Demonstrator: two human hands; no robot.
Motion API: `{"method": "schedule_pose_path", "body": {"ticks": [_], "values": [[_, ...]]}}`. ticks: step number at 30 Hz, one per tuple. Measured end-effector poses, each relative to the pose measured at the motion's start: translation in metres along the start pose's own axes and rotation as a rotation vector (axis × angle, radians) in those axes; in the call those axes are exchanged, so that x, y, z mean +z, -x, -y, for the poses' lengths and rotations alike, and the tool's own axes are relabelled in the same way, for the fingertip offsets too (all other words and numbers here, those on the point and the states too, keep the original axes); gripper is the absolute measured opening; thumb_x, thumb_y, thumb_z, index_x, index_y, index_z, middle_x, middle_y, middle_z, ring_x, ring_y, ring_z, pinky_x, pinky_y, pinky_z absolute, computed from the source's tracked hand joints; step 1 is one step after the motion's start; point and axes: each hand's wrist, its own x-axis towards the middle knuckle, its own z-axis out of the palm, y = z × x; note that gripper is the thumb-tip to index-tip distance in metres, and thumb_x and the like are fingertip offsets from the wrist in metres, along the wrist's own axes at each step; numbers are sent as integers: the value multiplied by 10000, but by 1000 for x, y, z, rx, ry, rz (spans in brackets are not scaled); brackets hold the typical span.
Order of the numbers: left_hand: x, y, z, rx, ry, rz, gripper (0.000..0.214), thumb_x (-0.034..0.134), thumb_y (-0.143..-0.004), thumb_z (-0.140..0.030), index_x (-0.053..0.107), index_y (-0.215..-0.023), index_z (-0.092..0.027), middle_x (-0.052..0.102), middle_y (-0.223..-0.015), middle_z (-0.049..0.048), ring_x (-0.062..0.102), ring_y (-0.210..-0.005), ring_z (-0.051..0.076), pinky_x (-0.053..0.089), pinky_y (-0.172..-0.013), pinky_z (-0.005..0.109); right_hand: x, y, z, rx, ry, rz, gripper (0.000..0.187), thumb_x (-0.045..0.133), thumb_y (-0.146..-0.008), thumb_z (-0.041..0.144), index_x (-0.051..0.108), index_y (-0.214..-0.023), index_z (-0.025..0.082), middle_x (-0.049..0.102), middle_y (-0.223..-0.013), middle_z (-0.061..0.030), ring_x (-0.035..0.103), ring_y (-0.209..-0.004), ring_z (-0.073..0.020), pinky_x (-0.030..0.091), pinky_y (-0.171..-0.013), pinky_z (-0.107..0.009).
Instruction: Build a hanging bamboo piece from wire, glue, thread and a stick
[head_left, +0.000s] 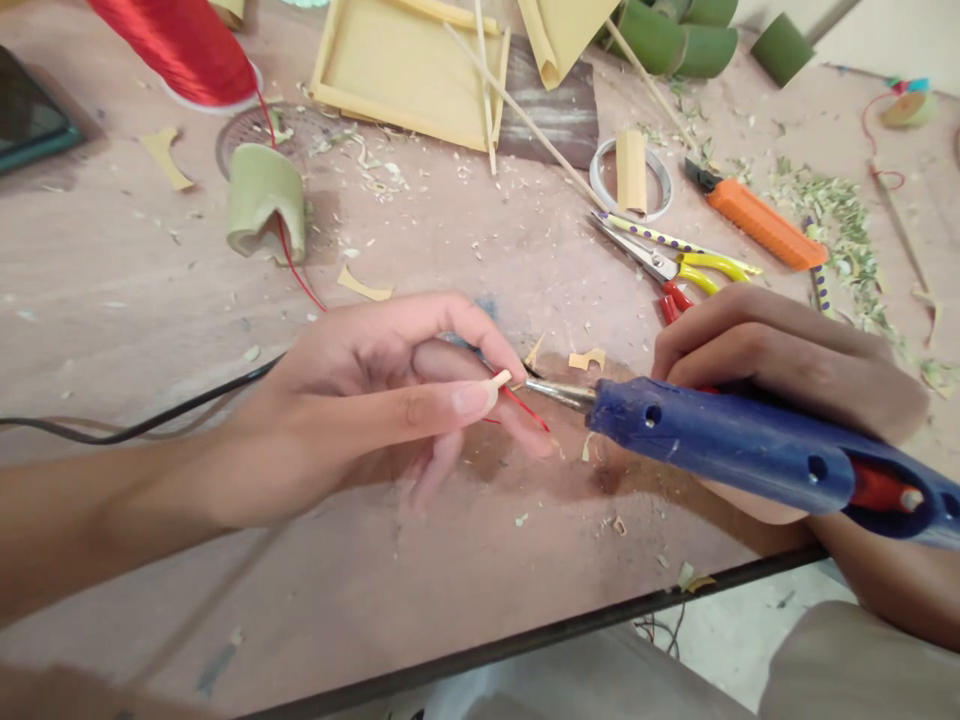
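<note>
My left hand (375,390) pinches a thin pale bamboo stick (501,379) between thumb and fingers, its tip poking out to the right. A red thread (525,406) runs from that tip. My right hand (780,360) grips a blue glue gun (735,445), held level. Its metal nozzle (559,392) points left and nearly touches the stick's tip. Both hands hover just above the wooden tabletop (450,560), close to its front edge.
Behind the hands lie pliers with yellow handles (667,262), an orange utility knife (761,220), a tape ring (631,178), a cut bamboo section (264,200), a red thread spool (180,45), a bamboo tray (409,70) and green bamboo tubes (675,35). A black cable (150,420) runs left. Shavings are scattered about.
</note>
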Motion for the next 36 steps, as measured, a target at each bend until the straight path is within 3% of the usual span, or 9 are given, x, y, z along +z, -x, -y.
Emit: {"method": "schedule_pose_path", "body": {"ticks": [5,11,17,24,36], "values": [[-2,0,3,-1,-23,5,218,762,-1051,-403,680,-1133,-219,851,-873,23,645,-475,100,481,-464,187,2,-2,5,37,-9,7,159,749,-986,307,658,-892,216,681,-879,-25,656,-731,-152,536,-673,-317],[-4,0,9,38,-78,-21,182,810,-1010,-335,736,-1123,-211,868,-925,59,649,-476,106,525,-423,161,-2,-4,8,59,-2,44,206,734,-1002,325,640,-858,213,668,-851,-23,637,-709,-139,514,-631,-304],[-6,-3,11,92,-110,-25,107,838,-970,-269,809,-1072,-258,867,-905,34,657,-450,117,539,-397,160,-4,-4,9,76,-17,88,183,778,-963,204,637,-846,206,660,-846,-14,637,-720,-131,532,-650,-292],[-5,-2,13,108,-109,-8,126,823,-972,-206,828,-1072,-284,877,-926,12,674,-482,111,565,-432,156,-4,-4,11,90,-37,88,271,742,-1032,356,638,-821,222,638,-810,-3,616,-665,-136,498,-592,-297],[-1,-2,9,80,-103,-48,98,875,-936,-235,824,-1019,-253,875,-873,24,665,-488,97,521,-432,123,-6,-3,9,94,-37,134,249,762,-1023,322,632,-840,213,633,-820,-6,611,-683,-125,507,-621,-283]]}}
